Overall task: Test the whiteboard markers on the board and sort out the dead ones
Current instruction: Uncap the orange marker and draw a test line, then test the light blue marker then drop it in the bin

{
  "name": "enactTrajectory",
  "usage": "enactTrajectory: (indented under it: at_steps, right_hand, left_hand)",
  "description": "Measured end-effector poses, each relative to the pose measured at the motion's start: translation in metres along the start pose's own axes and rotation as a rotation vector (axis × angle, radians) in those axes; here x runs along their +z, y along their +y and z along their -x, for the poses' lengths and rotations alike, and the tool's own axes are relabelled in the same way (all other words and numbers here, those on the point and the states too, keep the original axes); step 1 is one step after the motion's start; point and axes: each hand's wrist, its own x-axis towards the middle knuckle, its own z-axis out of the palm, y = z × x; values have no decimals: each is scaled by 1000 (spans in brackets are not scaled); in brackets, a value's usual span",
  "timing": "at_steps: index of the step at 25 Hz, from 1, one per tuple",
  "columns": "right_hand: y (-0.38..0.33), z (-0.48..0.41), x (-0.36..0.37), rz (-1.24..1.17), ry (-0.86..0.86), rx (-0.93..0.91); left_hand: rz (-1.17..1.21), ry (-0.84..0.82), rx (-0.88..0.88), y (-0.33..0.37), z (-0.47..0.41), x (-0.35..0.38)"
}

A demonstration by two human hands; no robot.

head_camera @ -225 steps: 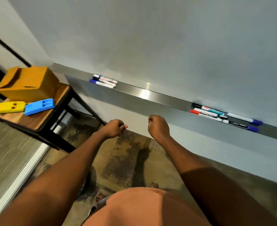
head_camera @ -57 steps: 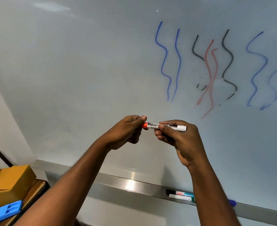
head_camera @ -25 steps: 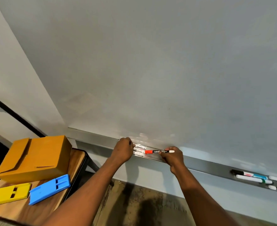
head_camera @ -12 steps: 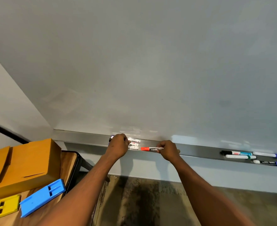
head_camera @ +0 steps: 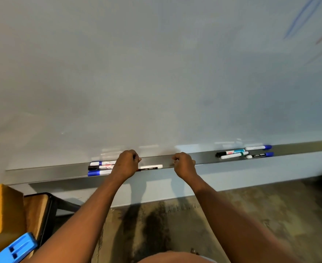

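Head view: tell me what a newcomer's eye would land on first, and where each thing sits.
First, the two hands, left hand and right hand, curled at the metal tray under the whiteboard. Between them lies a white-barrelled marker, with a cluster of markers left of the left hand and another marker group further right along the tray. At lower left, a blue plastic piece beside an orange box catches the eye.
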Motion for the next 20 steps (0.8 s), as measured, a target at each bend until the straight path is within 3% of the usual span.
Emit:
enactTrajectory:
  at_steps: [9,15,20]
  right_hand:
    - [117,-24,-76,475,167,28]
    - [184,-52,-109,696,48,-88]
    - [218,-73,-126,676,-20,-252]
  left_hand:
    - [-47,-100,130,101,-14,59]
    - [-70,-143,164,148,-19,100]
    - [-100,-174,204,189,-21,138]
